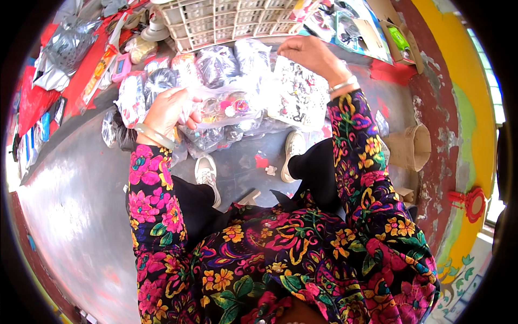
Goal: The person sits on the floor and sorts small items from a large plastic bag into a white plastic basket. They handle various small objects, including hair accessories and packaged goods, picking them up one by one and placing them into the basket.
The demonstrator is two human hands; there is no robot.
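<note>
My left hand (168, 110) is closed on one end of a clear plastic bag (218, 108). Small colourful round pieces, pink, yellow and red, show through its film, but their kind is unclear. My right hand (315, 56) is raised to the right, its fingers bent and pressed together. Just below those fingers is a white packet (299, 97) speckled with small dark pieces. Whether the right fingers pinch the packet's top, the clear film or nothing is hidden by glare. Several filled plastic bags (216, 65) lie in a row beyond my hands.
A cream plastic crate (226, 24) stands behind the bags. Red sheets and silvery plastic wrapping (67, 48) cover the floor at the far left. To the right are a brown cardboard tube-like container (413, 146) and an open box with a green packet (399, 39). My shoes (206, 175) flank the bags' near side.
</note>
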